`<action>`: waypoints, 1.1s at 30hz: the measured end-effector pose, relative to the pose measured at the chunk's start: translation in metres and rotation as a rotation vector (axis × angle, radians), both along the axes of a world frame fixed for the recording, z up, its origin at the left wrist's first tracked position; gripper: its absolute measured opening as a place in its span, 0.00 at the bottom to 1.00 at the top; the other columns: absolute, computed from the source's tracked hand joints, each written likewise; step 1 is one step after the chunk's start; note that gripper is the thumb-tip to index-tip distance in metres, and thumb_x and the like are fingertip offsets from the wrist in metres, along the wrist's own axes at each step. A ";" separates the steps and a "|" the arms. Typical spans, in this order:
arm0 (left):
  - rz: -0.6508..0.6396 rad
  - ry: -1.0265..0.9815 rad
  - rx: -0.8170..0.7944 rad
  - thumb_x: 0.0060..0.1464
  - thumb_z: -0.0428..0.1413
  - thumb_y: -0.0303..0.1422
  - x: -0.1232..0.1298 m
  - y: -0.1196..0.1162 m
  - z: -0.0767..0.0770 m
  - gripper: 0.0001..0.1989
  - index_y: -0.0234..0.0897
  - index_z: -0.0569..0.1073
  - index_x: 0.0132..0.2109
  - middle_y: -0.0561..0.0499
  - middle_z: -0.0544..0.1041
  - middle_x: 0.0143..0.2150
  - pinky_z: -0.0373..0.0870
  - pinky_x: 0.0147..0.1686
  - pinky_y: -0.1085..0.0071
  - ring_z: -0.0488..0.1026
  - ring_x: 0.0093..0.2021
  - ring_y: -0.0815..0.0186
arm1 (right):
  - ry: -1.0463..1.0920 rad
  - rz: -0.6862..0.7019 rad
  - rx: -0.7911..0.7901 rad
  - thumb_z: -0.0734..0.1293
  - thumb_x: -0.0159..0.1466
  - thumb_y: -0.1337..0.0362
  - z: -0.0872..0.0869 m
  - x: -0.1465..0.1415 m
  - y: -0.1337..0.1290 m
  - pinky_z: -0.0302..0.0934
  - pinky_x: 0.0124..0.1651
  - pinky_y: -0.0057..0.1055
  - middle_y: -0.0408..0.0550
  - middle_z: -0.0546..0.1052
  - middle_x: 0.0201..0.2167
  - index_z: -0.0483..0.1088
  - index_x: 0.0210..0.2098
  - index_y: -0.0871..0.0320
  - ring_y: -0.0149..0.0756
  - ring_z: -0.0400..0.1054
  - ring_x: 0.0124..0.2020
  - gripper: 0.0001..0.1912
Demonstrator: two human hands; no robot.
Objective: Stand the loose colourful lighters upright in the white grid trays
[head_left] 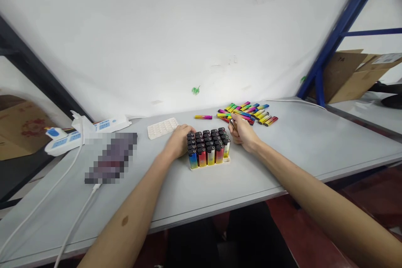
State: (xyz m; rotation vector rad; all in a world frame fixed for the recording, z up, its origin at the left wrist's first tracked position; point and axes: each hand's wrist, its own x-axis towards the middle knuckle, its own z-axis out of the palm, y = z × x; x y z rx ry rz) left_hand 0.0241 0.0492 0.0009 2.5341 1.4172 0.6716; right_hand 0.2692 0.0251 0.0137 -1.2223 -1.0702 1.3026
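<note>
A tray of upright lighters (209,147) with black tops and rainbow bodies stands in the middle of the grey table (282,163). My left hand (177,140) rests against the tray's left side, fingers curled on it. My right hand (243,132) is at the tray's far right corner, closed around a lighter (233,124) whose metal top shows above my fingers. Behind that hand lies a loose pile of colourful lighters (248,112), and one single lighter (203,117) lies apart to its left.
An empty white tray (162,127) lies behind my left hand. White power strips (81,132) with cables and a blurred dark object (109,158) are at the left. Cardboard boxes (354,73) sit behind a blue rack post (333,46) at the right.
</note>
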 end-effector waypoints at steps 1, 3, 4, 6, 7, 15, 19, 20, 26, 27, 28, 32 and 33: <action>0.002 0.000 0.000 0.52 0.53 0.24 0.000 0.000 0.000 0.10 0.37 0.74 0.41 0.45 0.76 0.45 0.66 0.51 0.62 0.69 0.48 0.58 | 0.005 -0.013 -0.003 0.58 0.66 0.47 0.001 0.000 -0.001 0.33 0.16 0.25 0.35 0.48 0.11 0.54 0.17 0.56 0.22 0.38 0.12 0.27; 0.007 0.000 0.003 0.53 0.53 0.24 0.000 0.000 -0.001 0.10 0.37 0.74 0.42 0.45 0.75 0.46 0.66 0.51 0.62 0.69 0.48 0.58 | 0.017 -0.033 -0.010 0.56 0.67 0.51 0.002 0.000 -0.002 0.32 0.16 0.25 0.35 0.48 0.10 0.54 0.16 0.56 0.22 0.37 0.12 0.26; 0.008 -0.001 0.003 0.53 0.52 0.24 0.000 0.000 -0.001 0.10 0.37 0.74 0.42 0.44 0.75 0.46 0.66 0.51 0.62 0.69 0.48 0.58 | 0.025 -0.039 -0.013 0.55 0.67 0.52 0.003 0.000 -0.002 0.32 0.16 0.25 0.35 0.48 0.10 0.53 0.16 0.55 0.22 0.36 0.12 0.25; 0.009 0.000 0.004 0.53 0.52 0.24 -0.001 0.000 -0.001 0.10 0.37 0.74 0.42 0.44 0.75 0.46 0.66 0.51 0.62 0.69 0.48 0.58 | 0.032 -0.042 -0.012 0.55 0.67 0.53 0.003 0.000 -0.002 0.32 0.17 0.25 0.36 0.48 0.11 0.54 0.17 0.56 0.23 0.36 0.12 0.25; 0.008 0.001 0.003 0.53 0.52 0.25 -0.001 0.000 -0.001 0.10 0.37 0.74 0.42 0.44 0.76 0.46 0.66 0.51 0.63 0.69 0.48 0.58 | 0.033 -0.042 -0.009 0.55 0.67 0.53 0.002 0.000 -0.001 0.32 0.17 0.25 0.35 0.48 0.11 0.54 0.17 0.56 0.23 0.36 0.12 0.25; 0.005 0.010 -0.002 0.53 0.53 0.25 0.000 0.000 0.000 0.10 0.36 0.74 0.42 0.44 0.76 0.46 0.65 0.52 0.63 0.69 0.48 0.59 | 0.004 -0.049 0.021 0.60 0.64 0.44 -0.002 0.000 0.001 0.32 0.17 0.25 0.34 0.46 0.11 0.54 0.16 0.55 0.22 0.36 0.12 0.29; 0.007 0.009 -0.003 0.52 0.53 0.25 0.000 -0.001 0.001 0.11 0.36 0.75 0.42 0.45 0.76 0.46 0.66 0.51 0.63 0.69 0.48 0.59 | 0.032 -0.032 0.013 0.56 0.66 0.50 -0.002 -0.001 0.000 0.31 0.17 0.25 0.35 0.47 0.11 0.54 0.16 0.55 0.23 0.36 0.12 0.26; 0.007 0.009 -0.003 0.53 0.53 0.25 0.000 -0.001 0.001 0.10 0.37 0.75 0.42 0.45 0.76 0.45 0.66 0.51 0.63 0.69 0.48 0.59 | 0.036 -0.037 0.012 0.56 0.67 0.50 -0.002 -0.001 0.000 0.31 0.17 0.25 0.35 0.47 0.11 0.54 0.16 0.55 0.23 0.36 0.12 0.26; 0.012 0.010 0.001 0.53 0.53 0.25 0.000 0.000 0.000 0.10 0.37 0.75 0.42 0.45 0.76 0.45 0.66 0.51 0.64 0.69 0.48 0.59 | 0.083 -0.004 0.058 0.56 0.67 0.47 0.004 0.003 0.000 0.43 0.18 0.26 0.38 0.58 0.17 0.65 0.25 0.57 0.25 0.47 0.15 0.23; 0.012 0.011 0.003 0.53 0.53 0.25 0.000 0.000 0.000 0.10 0.37 0.75 0.42 0.45 0.76 0.45 0.66 0.51 0.64 0.69 0.48 0.59 | 0.095 0.014 0.078 0.58 0.67 0.47 0.006 0.005 0.000 0.49 0.20 0.26 0.40 0.62 0.20 0.67 0.28 0.57 0.27 0.53 0.17 0.21; 0.014 0.012 0.004 0.53 0.53 0.25 0.000 0.000 0.000 0.10 0.37 0.75 0.42 0.44 0.76 0.46 0.66 0.51 0.64 0.70 0.48 0.59 | 0.098 0.031 0.102 0.61 0.66 0.48 0.008 0.008 0.000 0.55 0.23 0.27 0.41 0.65 0.23 0.68 0.30 0.57 0.28 0.58 0.21 0.19; 0.021 0.015 0.010 0.54 0.53 0.25 0.000 0.001 0.000 0.10 0.37 0.75 0.42 0.45 0.76 0.46 0.66 0.51 0.64 0.70 0.48 0.59 | 0.047 0.124 0.264 0.73 0.59 0.55 0.014 0.022 -0.001 0.59 0.35 0.28 0.42 0.68 0.27 0.67 0.26 0.57 0.30 0.62 0.30 0.15; 0.023 0.016 0.011 0.54 0.53 0.25 0.000 0.001 0.000 0.10 0.37 0.75 0.42 0.45 0.76 0.46 0.67 0.50 0.64 0.70 0.47 0.59 | 0.049 0.135 0.304 0.74 0.57 0.56 0.016 0.026 -0.002 0.58 0.34 0.28 0.41 0.66 0.26 0.65 0.24 0.57 0.29 0.60 0.29 0.17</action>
